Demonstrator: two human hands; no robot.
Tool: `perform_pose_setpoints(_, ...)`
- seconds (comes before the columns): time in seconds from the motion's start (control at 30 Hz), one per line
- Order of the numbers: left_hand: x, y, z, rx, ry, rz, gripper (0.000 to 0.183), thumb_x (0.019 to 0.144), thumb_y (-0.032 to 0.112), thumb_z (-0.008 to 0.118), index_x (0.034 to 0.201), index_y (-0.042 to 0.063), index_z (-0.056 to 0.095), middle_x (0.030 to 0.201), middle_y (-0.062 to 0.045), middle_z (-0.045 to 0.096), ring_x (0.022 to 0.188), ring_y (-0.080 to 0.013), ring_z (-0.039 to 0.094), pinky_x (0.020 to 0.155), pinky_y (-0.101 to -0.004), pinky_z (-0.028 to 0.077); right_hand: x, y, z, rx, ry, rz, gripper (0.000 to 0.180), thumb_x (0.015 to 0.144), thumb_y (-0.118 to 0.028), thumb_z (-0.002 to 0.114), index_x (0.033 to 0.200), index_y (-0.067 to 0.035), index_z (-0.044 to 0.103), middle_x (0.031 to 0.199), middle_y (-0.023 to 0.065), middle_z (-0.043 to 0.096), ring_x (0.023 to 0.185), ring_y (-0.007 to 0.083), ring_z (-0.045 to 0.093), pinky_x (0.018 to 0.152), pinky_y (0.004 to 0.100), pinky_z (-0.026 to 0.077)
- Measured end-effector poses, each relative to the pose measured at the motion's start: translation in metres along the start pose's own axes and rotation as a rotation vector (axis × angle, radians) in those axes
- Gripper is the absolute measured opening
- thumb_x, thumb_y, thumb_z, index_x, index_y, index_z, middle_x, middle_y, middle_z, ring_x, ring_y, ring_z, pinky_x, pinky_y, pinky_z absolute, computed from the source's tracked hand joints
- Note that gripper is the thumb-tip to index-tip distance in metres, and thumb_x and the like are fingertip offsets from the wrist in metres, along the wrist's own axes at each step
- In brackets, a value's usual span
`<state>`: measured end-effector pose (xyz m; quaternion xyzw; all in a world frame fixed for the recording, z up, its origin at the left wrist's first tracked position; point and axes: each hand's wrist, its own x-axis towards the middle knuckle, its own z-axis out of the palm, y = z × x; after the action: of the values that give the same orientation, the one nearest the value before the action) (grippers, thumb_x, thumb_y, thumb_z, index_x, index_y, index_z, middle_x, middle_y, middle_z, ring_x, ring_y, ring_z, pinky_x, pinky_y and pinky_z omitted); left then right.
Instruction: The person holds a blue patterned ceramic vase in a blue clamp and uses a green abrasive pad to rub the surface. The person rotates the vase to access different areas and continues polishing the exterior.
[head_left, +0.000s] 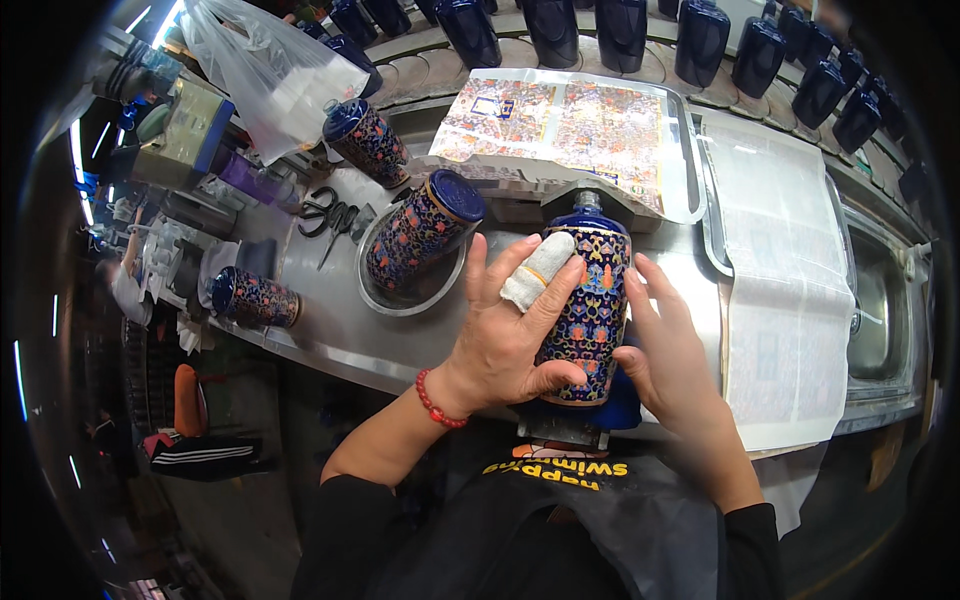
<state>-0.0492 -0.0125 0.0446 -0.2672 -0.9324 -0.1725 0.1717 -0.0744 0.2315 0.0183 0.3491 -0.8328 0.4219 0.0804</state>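
A dark blue glass bottle (592, 300) with a colourful floral pattern lies in front of me, its neck pointing away and resting at a metal support (559, 196). My left hand (510, 330) rests on the bottle's left side, fingers spread; a white cloth cover with a yellow band (538, 271) wraps one finger. My right hand (671, 352) is at the bottle's right side, thumb and fingers apart, near or lightly touching it. Beside my left hand, another patterned bottle (420, 232) stands neck down, tilted, in a metal bowl (411, 306).
Printed decal sheets (555, 127) lie on a tray beyond the bottle; paper-covered sheets (787, 300) are at right, beside a sink (874, 322). Black scissors (330, 219) and more patterned bottles (367, 142) are at left. Plain blue bottles (551, 30) line the conveyor behind.
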Motion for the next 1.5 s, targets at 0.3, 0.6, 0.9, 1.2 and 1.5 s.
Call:
perform_pose_setpoints(0.3,0.016,0.003,-0.001,-0.005,-0.008,0.023,0.101,0.091,0.083,0.037,0.146,0.000,0.054,0.141,-0.018,0.060,0.139,-0.0382,0.041,0.124,-0.0576,0.003,0.009,0.002,0.001,0.013,-0.002,0.032,0.069,0.093,-0.027,0.072,0.151,0.001,0.047,0.152,0.0255,0.042,0.129,0.0424,0.052,0.108,0.0480,0.044)
perform_pose_setpoints(0.6,0.025,-0.008,0.002,-0.042,0.050,-0.030,0.094,0.091,0.079,0.046,0.143,0.002,0.057,0.132,-0.017,0.060,0.131,-0.0376,0.043,0.122,-0.0581,0.011,0.027,-0.002,-0.019,0.097,0.166,0.191,0.043,0.090,0.002,0.068,0.131,0.004,0.055,0.120,0.0221,0.064,0.104,0.0323,0.067,0.089,0.0377,0.054)
perform_pose_setpoints(0.9,0.030,-0.014,0.003,-0.117,0.087,-0.029,0.085,0.093,0.074,0.051,0.139,0.003,0.061,0.132,-0.017,0.060,0.127,-0.0375,0.046,0.119,-0.0602,0.017,0.063,0.004,-0.046,0.420,0.047,0.436,0.021,0.094,-0.014,0.068,0.106,0.001,0.060,0.089,0.0075,0.067,0.081,0.0114,0.062,0.073,0.0277,0.051)
perform_pose_setpoints(1.2,0.031,-0.017,0.005,-0.157,0.120,-0.032,0.088,0.096,0.075,0.044,0.136,0.000,0.063,0.128,-0.019,0.063,0.125,-0.0394,0.051,0.119,-0.0571,0.020,0.076,0.015,-0.041,0.459,-0.013,0.446,0.022,0.093,-0.016,0.068,0.106,0.001,0.062,0.087,0.0086,0.068,0.081,0.0116,0.064,0.072,0.0278,0.053)
perform_pose_setpoints(1.5,0.031,-0.018,0.006,-0.168,0.120,-0.015,0.082,0.096,0.071,0.050,0.135,0.001,0.063,0.130,-0.018,0.061,0.124,-0.0378,0.048,0.117,-0.0581,0.022,0.079,0.016,-0.043,0.575,-0.076,0.538,0.024,0.095,-0.017,0.068,0.111,-0.001,0.061,0.097,0.0024,0.067,0.088,0.0070,0.060,0.076,0.0225,0.050)
